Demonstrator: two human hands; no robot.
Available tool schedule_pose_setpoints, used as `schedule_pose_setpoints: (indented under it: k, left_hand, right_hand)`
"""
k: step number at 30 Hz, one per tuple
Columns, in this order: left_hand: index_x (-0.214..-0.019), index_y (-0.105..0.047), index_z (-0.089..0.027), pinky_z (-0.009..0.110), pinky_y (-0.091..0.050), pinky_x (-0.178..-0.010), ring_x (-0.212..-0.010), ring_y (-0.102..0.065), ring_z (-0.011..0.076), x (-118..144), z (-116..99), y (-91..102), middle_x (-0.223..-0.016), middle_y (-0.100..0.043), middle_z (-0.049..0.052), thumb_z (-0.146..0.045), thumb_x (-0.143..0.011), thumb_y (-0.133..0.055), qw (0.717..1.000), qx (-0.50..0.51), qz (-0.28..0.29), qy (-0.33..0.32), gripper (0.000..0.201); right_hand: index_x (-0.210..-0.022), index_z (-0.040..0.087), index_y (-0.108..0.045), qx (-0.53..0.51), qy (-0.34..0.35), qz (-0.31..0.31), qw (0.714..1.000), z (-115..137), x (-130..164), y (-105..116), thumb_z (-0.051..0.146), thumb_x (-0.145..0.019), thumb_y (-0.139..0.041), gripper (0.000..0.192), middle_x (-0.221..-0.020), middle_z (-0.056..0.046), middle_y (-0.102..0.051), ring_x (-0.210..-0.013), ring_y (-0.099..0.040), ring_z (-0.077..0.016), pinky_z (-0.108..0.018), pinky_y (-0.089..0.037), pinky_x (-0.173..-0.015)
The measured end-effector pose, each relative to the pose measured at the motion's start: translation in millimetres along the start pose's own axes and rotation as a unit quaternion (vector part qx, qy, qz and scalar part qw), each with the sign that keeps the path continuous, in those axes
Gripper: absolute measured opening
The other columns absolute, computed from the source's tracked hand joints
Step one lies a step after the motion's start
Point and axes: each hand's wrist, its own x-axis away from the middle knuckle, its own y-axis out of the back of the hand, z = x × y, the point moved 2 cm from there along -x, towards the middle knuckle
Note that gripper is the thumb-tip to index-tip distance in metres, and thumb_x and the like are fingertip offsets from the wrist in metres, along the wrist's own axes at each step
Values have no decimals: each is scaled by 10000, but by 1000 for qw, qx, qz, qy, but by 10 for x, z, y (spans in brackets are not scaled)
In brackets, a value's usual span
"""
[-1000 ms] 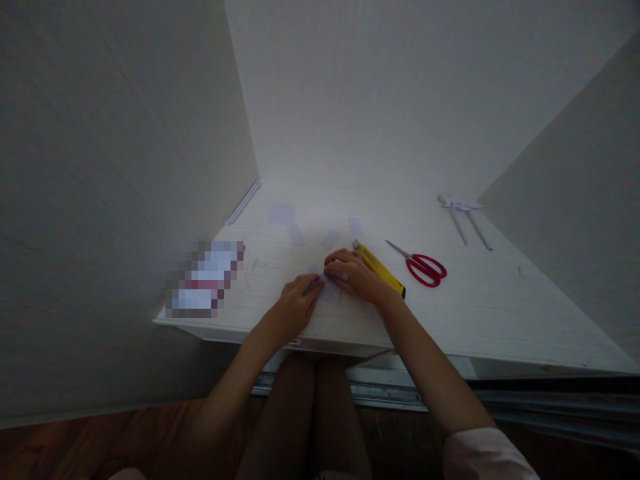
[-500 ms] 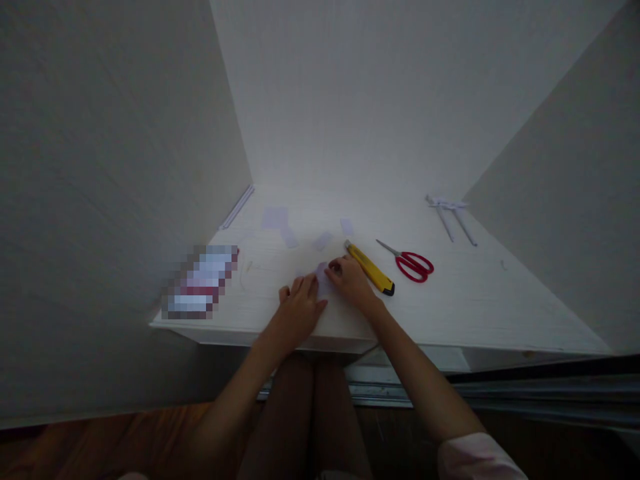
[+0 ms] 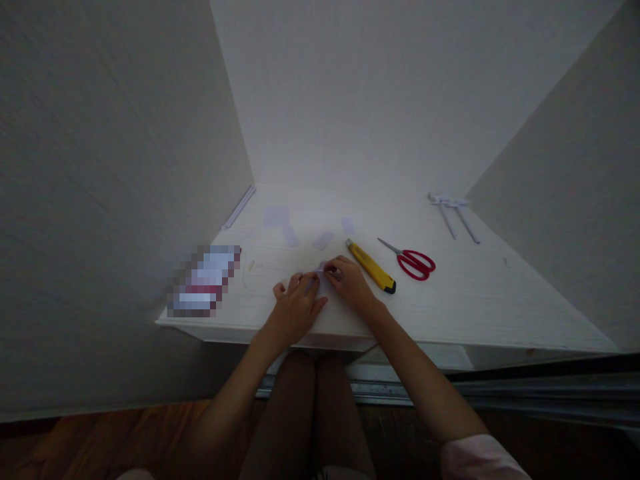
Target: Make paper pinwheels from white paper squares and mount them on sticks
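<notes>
In the head view, a small pale-lilac folded paper (image 3: 321,273) is held on the white table (image 3: 450,300), just left of the yellow plastic utility knife (image 3: 371,265) with a black end. The bare left hand (image 3: 293,308) is spread, its fingertips set down on the paper – apparently so that it is kept from sliding. The paper's edge is pinched between thumb and forefinger of the bare right hand (image 3: 347,280), probably for finer control; the hands are nearly touching. How far the fold runs cannot be told, since it is covered by fingers.

The red-handled metal scissors (image 3: 404,255) are laid right of the knife, seemingly kept within reach. The flat lilac paper rectangle (image 3: 277,216) is left farther off, beyond the knife and to its left, perhaps so that working room is spared.

Compared with one second ago, the knife is no longer partly overlapped by the right hand, and the creased triangle then seen below the fingers is not made out. Since half a second ago, little is changed – the left fingertips are drawn slightly closer together over the paper.
</notes>
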Motion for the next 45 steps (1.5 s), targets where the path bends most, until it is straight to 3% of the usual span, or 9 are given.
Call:
schedule_pose_setpoints:
  k: [12, 27, 37, 45]
  left_hand:
    - [-1215, -422, -170, 515, -303, -868, -1141, -371, 260, 23, 33, 3, -1240, -462, 140, -307, -893, -330, 1000, 30, 0, -5, 362]
    - [-1195, -464, -198, 451, -320, -836, -1119, -362, 246, -15, 116, -5, -1231, -443, 110, -323, -893, -333, 996, 92, 7, -5, 352]
    - [-1140, -502, -151, 407, -305, -904, -1100, -407, 199, -25, 194, 18, -1194, -524, 83, -288, -902, -321, 985, 171, 4, 16, 329]
    - [-1181, -470, -147, 398, -304, -915, -1119, -403, 197, -28, 185, 22, -1224, -512, 89, -245, -895, -326, 988, 156, 9, 8, 335]
  right_hand:
    - [-868, 148, -602, 62, 114, 66, 989, -52, 38, -29, 120, -813, -499, 120, -948, -87, -607, -927, -512, -180, -325, -392, -838]
    - [-906, 162, -639, 46, 144, 67, 986, -76, 36, -24, 152, -822, -505, 159, -957, -91, -607, -930, -508, -177, -343, -410, -823]
    - [-920, 173, -655, 68, 145, 78, 984, -75, 38, -22, 174, -838, -488, 186, -968, -89, -597, -940, -508, -177, -344, -403, -831]
    - [-930, 168, -655, 87, 157, 83, 980, -78, 35, -31, 156, -823, -505, 185, -957, -89, -592, -932, -487, -176, -337, -386, -837]
